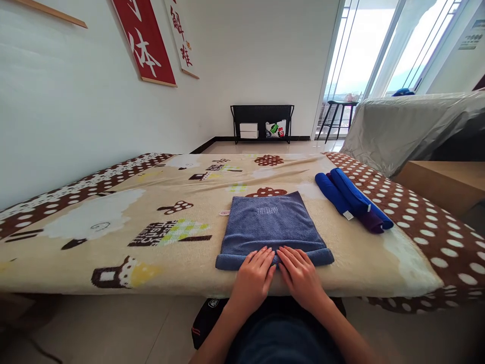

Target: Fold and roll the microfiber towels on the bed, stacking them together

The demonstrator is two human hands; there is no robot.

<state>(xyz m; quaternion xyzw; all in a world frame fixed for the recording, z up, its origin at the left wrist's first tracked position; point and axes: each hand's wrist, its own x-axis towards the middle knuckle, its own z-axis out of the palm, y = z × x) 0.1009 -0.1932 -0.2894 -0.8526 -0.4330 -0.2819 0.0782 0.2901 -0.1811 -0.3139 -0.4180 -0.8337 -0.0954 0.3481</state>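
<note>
A grey-blue towel (271, 222) with light lettering lies on a patterned blanket (200, 207), its near edge rolled into a tube. Both hands rest on that rolled edge, close together near its middle. My left hand (256, 270) presses on the roll with its fingers together and curved over it. Just to the right, my right hand (299, 270) curves over the same roll, fingers also together. A small white tag sticks out at the towel's left edge. The underside of the roll beneath my fingers is hidden.
Rolled blue and purple towels (350, 199) lie to the right on the blanket. Beyond are a black rack (262, 117), a stool (337, 119) and a sheet-covered piece of furniture (409, 121). A cardboard box (447, 182) stands at the right.
</note>
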